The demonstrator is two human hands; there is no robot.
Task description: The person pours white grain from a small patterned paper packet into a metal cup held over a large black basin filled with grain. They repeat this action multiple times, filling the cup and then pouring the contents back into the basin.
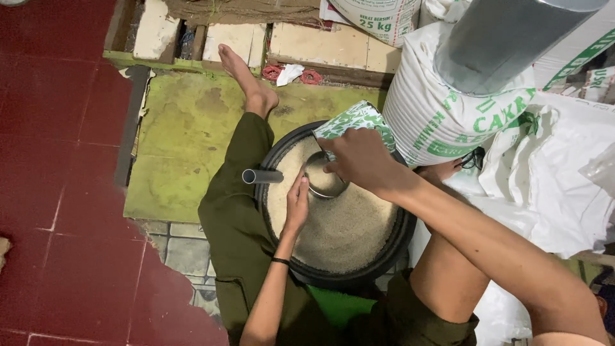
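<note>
Scoop [325, 181], metal, w/ tube handle at 9 o'clock, sits in rice in black tub [400, 240], part filled. Left hand [296, 205] steadies rim, fingers loose. Right hand [359, 157] clenched on green-white bag [355, 120] at 12. Tub mostly full; big sack [435, 109] at 2.

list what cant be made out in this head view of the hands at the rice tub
- Metal scoop: its bowl is mostly covered by the right hand, so its fill is unclear.
- Left hand: whether its grip closes on the scoop rim is hidden by its own fingers.
- Small green-and-white bag: its opening lies behind the right hand.
- Black tub: its base is hidden by rice.
- Grey cylinder: cut off by the top edge.
</note>
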